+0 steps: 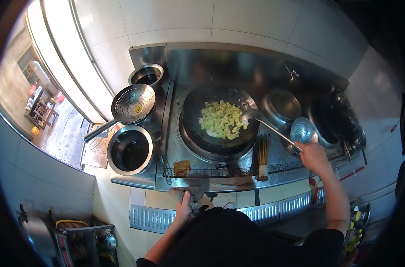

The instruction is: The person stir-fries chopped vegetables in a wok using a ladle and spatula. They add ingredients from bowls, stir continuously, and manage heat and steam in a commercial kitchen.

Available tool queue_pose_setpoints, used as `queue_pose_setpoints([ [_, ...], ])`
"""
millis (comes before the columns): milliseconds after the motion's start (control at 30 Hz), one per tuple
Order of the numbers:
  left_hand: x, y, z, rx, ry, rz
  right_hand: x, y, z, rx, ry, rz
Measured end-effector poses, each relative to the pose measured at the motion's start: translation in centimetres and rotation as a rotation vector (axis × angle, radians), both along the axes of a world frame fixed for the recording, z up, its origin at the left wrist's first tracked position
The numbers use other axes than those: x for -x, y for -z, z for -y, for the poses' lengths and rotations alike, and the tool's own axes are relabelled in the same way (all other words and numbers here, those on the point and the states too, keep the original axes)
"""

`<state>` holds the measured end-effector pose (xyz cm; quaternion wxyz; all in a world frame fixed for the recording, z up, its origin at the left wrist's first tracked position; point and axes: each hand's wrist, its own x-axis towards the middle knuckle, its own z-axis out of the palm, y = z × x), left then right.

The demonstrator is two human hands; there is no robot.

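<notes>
My right hand [313, 156] grips the handle of a long metal ladle [251, 114], whose bowl rests at the right side of the food in the wok. Pale yellow-green chopped vegetables [221, 120], perhaps cabbage or cauliflower, lie in the dark wok [193, 100] on the burner. Faint steam seems to hang over it. In my left hand [184, 207] is a crumpled grey cloth [193, 193], held in front of the stove's near edge, apart from the wok.
Left of the wok stand a perforated strainer [129, 104] on a pot, a metal pot of dark liquid [111, 152] and another pot [160, 71]. A bamboo wok brush [263, 157], a metal basin [297, 108] and a perforated skimmer [303, 130] are at the right. A faucet [292, 72] projects behind.
</notes>
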<state>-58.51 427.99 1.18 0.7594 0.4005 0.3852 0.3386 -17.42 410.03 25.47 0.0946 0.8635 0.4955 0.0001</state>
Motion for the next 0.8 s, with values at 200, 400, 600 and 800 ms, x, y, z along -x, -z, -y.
queue_pose_setpoints([
  [200,-2.7,-0.4,2.1,0.042,0.034,-0.014,-2.5,2.5,-1.9,0.175,-0.096,0.120],
  [400,-4.1,-0.8,2.8,-0.018,-0.013,0.018,-2.2,1.1,-4.3,0.372,-0.208,0.229],
  [600,-3.1,-0.3,3.7,0.086,-0.158,-0.017,-1.7,-4.2,-5.0,0.482,-0.137,-0.111],
  [800,-1.5,1.7,3.6,0.061,-0.274,0.106,0.9,0.2,-7.8,0.331,0.130,-1.072],
])
